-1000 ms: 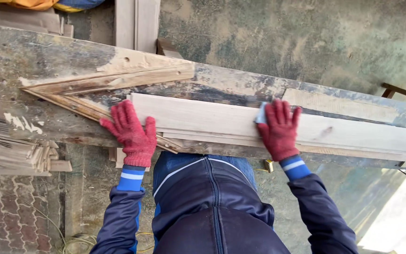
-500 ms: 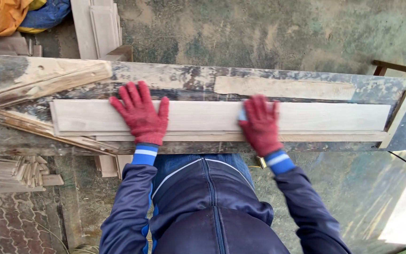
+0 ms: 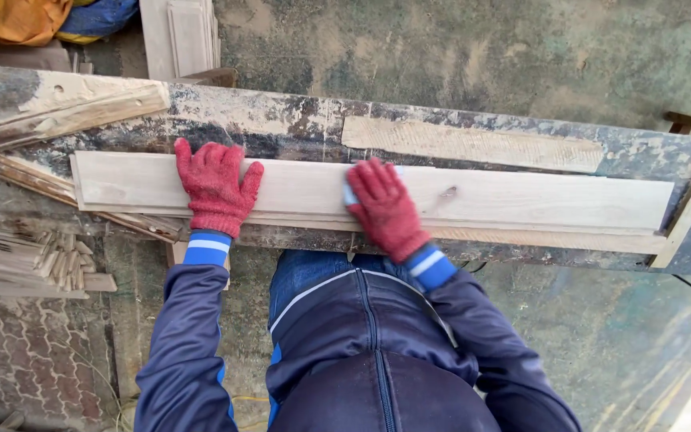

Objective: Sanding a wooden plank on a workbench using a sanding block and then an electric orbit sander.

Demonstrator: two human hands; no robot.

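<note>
A long pale wooden plank (image 3: 537, 200) lies lengthwise on a worn, paint-stained workbench (image 3: 281, 120). My left hand (image 3: 213, 188), in a red knit glove, presses flat on the plank's left part with fingers spread. My right hand (image 3: 385, 208), also in a red glove, rests near the plank's middle and presses a small light-blue pad (image 3: 350, 194) against the wood; only the pad's edge shows under the fingers.
A thin wood strip (image 3: 473, 144) lies on the bench behind the plank. A rough angled board (image 3: 65, 108) sits at the bench's left end. Stacked wood slats (image 3: 33, 268) lie on the floor at left, boards (image 3: 181, 36) stand behind, and orange and blue cloth (image 3: 33, 16) is top left.
My right hand has slid leftward along the plank with the pad, from its right part to the middle. My left hand stays pressed on the plank. The view shifted.
</note>
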